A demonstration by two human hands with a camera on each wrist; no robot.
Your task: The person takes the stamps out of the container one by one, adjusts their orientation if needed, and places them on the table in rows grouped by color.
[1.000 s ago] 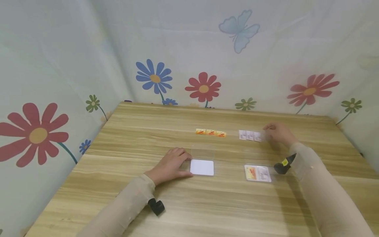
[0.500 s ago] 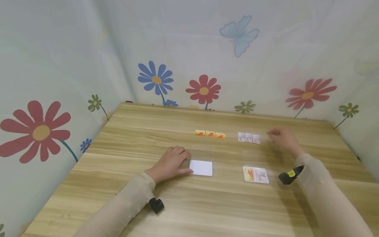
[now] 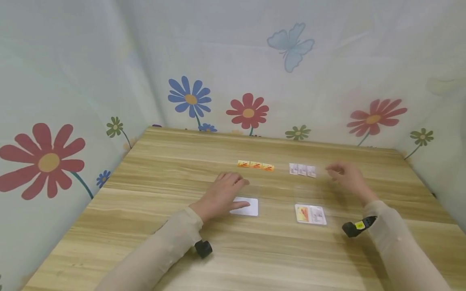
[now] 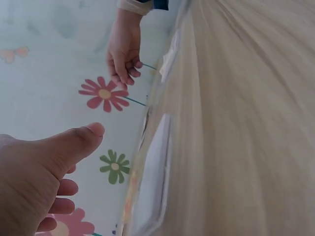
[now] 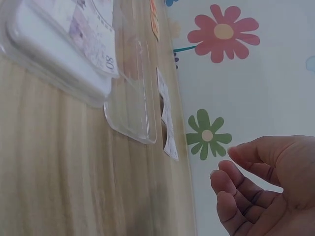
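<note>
My left hand (image 3: pixel 223 195) hovers over the left edge of a white card in a clear case (image 3: pixel 251 207), fingers relaxed and holding nothing. In the left wrist view that hand (image 4: pixel 44 172) is raised beside the white case (image 4: pixel 151 177). My right hand (image 3: pixel 347 180), empty with loosely bent fingers, is just right of a row of pale purple printed pieces (image 3: pixel 302 170). The right wrist view shows the right hand (image 5: pixel 270 187) off the table. A second clear case (image 3: pixel 310 214) holds an orange piece and a purple piece side by side; its transparent lid (image 5: pixel 130 98) lies folded back.
A row of three orange-yellow printed pieces (image 3: pixel 256 165) lies left of the purple ones, towards the back of the wooden table (image 3: pixel 255 258). Behind the table hangs a white curtain (image 3: pixel 218 48) with flowers and a butterfly.
My left hand has shifted right and up from the edge of the white case to above it. My right hand has drawn back slightly from the purple row.
</note>
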